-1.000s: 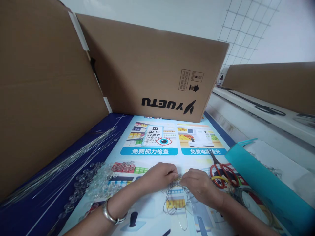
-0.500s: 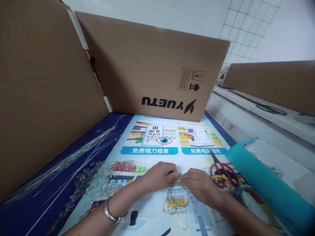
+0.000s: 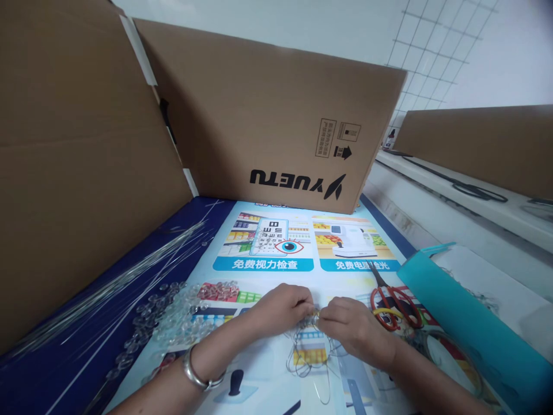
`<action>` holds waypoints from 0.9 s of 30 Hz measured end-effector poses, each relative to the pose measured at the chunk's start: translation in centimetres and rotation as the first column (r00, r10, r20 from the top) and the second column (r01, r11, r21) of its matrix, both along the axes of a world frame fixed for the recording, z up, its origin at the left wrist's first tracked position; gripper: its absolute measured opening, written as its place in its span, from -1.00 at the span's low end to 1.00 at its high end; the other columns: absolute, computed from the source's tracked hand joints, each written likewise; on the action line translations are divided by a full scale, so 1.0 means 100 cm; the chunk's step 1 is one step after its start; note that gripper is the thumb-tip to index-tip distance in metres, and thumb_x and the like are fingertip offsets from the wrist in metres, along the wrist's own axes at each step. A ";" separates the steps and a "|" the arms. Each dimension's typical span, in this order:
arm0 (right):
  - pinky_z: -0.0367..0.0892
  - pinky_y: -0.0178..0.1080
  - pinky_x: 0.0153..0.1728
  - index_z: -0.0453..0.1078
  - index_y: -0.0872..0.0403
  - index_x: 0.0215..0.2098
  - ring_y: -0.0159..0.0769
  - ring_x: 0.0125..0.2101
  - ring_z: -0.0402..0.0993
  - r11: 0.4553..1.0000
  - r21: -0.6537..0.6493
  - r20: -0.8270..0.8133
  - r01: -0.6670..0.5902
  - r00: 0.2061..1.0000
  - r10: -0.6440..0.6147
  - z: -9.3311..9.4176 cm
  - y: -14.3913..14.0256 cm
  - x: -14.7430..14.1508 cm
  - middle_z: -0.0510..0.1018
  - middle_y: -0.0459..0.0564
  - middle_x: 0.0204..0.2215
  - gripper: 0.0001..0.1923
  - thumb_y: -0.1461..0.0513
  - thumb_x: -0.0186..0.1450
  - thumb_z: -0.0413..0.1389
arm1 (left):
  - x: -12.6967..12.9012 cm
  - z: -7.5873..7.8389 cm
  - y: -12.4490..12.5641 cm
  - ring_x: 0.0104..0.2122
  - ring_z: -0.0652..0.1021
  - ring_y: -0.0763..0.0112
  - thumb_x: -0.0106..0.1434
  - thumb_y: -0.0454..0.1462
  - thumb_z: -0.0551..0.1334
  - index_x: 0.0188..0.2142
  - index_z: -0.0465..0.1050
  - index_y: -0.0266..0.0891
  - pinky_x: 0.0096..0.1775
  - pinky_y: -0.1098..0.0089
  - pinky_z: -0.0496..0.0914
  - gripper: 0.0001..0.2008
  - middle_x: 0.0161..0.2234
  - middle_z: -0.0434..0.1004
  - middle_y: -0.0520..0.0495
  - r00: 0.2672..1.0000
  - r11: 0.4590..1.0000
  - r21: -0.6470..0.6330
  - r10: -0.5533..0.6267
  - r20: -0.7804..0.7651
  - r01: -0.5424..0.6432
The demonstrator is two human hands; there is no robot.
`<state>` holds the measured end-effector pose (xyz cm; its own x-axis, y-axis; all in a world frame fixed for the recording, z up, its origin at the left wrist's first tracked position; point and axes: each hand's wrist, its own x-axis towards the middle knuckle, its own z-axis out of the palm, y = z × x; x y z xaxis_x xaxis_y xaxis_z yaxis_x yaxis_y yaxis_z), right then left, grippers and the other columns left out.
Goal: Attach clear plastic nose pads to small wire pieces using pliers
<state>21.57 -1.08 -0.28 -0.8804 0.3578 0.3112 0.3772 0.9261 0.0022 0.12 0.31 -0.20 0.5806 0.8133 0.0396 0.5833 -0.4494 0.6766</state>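
Fingertips of my left hand (image 3: 285, 306) and my right hand (image 3: 356, 328) almost meet over the printed sheet (image 3: 268, 392). Both are closed in a pinch on a bundle of thin looped wire (image 3: 302, 366), which hangs down between them in loose loops. A small yellowish bit shows at the fingertips, too small to name. A silver bangle (image 3: 194, 372) sits on my left wrist. Left of my left hand lies a spread of clear beads (image 3: 181, 317). Red-handled scissors (image 3: 391, 308) rest just beyond my right hand, blades pointing away.
Long thin wires (image 3: 116, 276) lie on the blue surface at left. A teal open box (image 3: 466, 323) with thin wire pieces stands at right. A clear round dish (image 3: 453, 357) is beside my right forearm. Cardboard panels (image 3: 268, 109) wall off the back and left.
My right hand has shifted very slightly right, and the view has moved a little. Both hands keep their pinch on the wire.
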 end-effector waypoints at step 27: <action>0.25 -0.24 -0.30 0.34 0.11 -0.20 -0.32 -0.33 0.31 0.995 -0.078 -0.118 0.063 0.990 -0.072 0.000 -0.002 -0.002 0.47 0.01 -0.32 -0.80 0.37 0.28 -0.07 | 0.001 0.001 0.000 -0.48 0.38 0.48 0.21 -0.27 0.04 -0.44 0.41 -0.22 -0.45 0.51 0.17 -0.80 -0.48 0.45 0.05 0.999 0.999 0.034 -0.006 -0.041 0.008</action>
<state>21.41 -1.32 -0.31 -0.8110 0.4412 0.3843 0.4324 0.8944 -0.1144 0.22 0.29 -0.15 0.5881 0.8076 0.0438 0.6067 -0.4763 0.6364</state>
